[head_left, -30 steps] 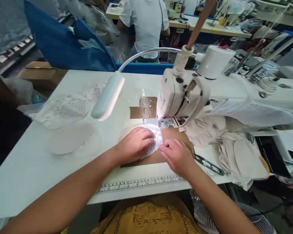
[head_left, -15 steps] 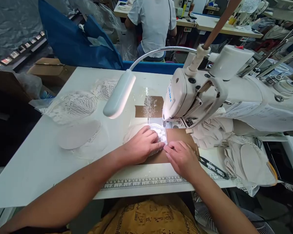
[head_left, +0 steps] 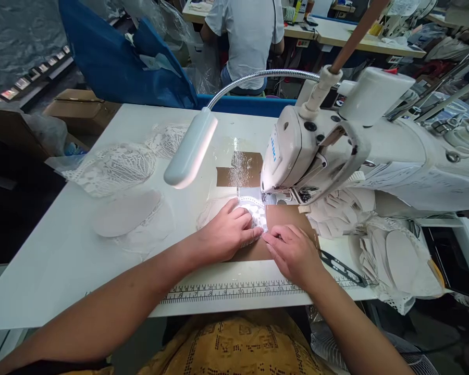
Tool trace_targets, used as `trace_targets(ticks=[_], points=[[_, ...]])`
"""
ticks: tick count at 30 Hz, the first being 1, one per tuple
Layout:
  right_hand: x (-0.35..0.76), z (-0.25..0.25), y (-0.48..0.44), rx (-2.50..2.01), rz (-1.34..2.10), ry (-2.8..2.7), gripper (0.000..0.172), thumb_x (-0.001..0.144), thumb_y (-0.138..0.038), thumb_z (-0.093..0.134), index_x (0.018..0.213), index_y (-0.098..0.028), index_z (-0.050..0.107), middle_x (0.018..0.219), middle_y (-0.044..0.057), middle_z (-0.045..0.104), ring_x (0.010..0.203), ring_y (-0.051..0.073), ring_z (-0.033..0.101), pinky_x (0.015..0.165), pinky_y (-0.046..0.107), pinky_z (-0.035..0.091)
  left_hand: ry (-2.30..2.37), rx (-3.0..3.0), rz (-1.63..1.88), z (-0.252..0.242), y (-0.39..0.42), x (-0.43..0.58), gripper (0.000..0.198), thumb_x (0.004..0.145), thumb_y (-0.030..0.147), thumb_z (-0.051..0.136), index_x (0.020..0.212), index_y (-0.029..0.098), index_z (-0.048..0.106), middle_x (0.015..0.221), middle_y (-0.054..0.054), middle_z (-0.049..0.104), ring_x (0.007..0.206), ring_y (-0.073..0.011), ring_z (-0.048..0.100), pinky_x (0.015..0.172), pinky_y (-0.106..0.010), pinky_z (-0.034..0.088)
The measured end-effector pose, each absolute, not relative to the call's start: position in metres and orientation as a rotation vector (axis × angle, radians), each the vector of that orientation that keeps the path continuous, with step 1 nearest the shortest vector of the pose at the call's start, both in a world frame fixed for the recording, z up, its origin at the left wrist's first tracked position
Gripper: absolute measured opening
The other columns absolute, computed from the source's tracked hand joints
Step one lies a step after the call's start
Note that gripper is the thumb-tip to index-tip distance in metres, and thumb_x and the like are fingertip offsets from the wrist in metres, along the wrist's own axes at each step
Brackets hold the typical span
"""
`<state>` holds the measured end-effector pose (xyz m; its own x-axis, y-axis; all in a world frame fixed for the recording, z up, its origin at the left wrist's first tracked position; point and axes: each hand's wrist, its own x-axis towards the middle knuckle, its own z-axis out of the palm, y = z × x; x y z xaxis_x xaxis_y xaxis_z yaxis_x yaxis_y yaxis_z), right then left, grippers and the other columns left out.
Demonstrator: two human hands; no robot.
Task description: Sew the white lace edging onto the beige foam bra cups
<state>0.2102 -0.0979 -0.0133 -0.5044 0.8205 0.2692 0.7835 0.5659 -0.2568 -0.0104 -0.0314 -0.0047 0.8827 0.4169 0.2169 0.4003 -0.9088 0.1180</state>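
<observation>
A white lace piece (head_left: pixel 255 209) lies under the presser foot of a white sewing machine (head_left: pixel 287 148), lit brightly by the lamp. My left hand (head_left: pixel 231 229) rests over its left part, fingers bent onto the lace and thumb at the near edge. My right hand (head_left: pixel 295 255) pinches the lace's near right edge, its fingertips almost touching my left thumb. Brown board (head_left: pixel 287 221) covers the bed beneath both hands. Sheer white fabric shows left of my left hand. The fingers partly hide the lace.
An oval white pad (head_left: pixel 127 213) and lace cups (head_left: pixel 121 169) lie on the left. Stacks of white pads (head_left: pixel 402 260) stand at right, near a black slotted tool (head_left: pixel 342 268). A lamp (head_left: pixel 191 148) hangs above the table. A person (head_left: pixel 244 39) sits beyond.
The view has shifted slightly. Both hands stay at the lace in nearly the same pose, with no clear movement of the lace.
</observation>
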Motion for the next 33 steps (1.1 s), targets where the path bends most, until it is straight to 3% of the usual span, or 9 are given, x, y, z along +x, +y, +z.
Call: trace_targets(ticks=[6,11,20,26,33], points=[[0.211,-0.017,-0.094,-1.315,0.093,-2.357,0.027,0.089,-0.011,0.048,0.110,-0.015,0.064,0.094,0.007,0.063,0.080,0.019,0.049,0.071,0.029,0.038,0.640,2.944,0.411,-0.002,-0.032,-0.009,0.031,0.093,0.016,0.046,0.119,0.020,0.063,0.081,-0.008,0.056,0.082,-0.0215,0.048,0.083,-0.044,0.038],[0.206,-0.021,-0.093,-1.409,0.024,-2.396,0.033,0.084,-0.005,0.045,0.106,-0.018,0.066,0.088,0.006,0.062,0.074,0.019,0.045,0.065,0.029,0.034,0.553,2.861,0.490,-0.005,-0.031,-0.006,0.029,0.095,0.015,0.043,0.118,0.015,0.062,0.115,-0.015,0.061,0.106,-0.0255,0.052,0.088,-0.042,0.044],[0.205,-0.021,-0.092,-1.412,-0.031,-2.395,0.036,0.081,-0.002,0.043,0.105,-0.016,0.067,0.083,0.006,0.060,0.071,0.019,0.042,0.064,0.029,0.031,0.658,2.937,0.440,-0.007,-0.033,-0.001,0.037,0.092,0.013,0.040,0.124,0.006,0.058,0.129,-0.017,0.058,0.094,-0.0257,0.057,0.076,-0.040,0.052],[0.203,-0.021,-0.092,-1.419,-0.017,-2.364,0.032,0.081,-0.002,0.044,0.099,-0.017,0.067,0.083,0.006,0.059,0.070,0.018,0.041,0.062,0.028,0.030,0.783,2.946,0.352,-0.008,-0.034,0.000,0.042,0.085,0.010,0.045,0.124,0.003,0.059,0.134,-0.019,0.055,0.094,-0.0263,0.056,0.077,-0.040,0.052],[0.202,-0.022,-0.092,-1.412,-0.018,-2.356,0.032,0.081,-0.001,0.044,0.096,-0.016,0.066,0.081,0.006,0.057,0.070,0.018,0.040,0.063,0.028,0.031,0.804,2.905,0.341,-0.008,-0.034,0.001,0.043,0.085,0.011,0.045,0.125,0.003,0.058,0.134,-0.018,0.055,0.094,-0.0274,0.055,0.076,-0.041,0.052]])
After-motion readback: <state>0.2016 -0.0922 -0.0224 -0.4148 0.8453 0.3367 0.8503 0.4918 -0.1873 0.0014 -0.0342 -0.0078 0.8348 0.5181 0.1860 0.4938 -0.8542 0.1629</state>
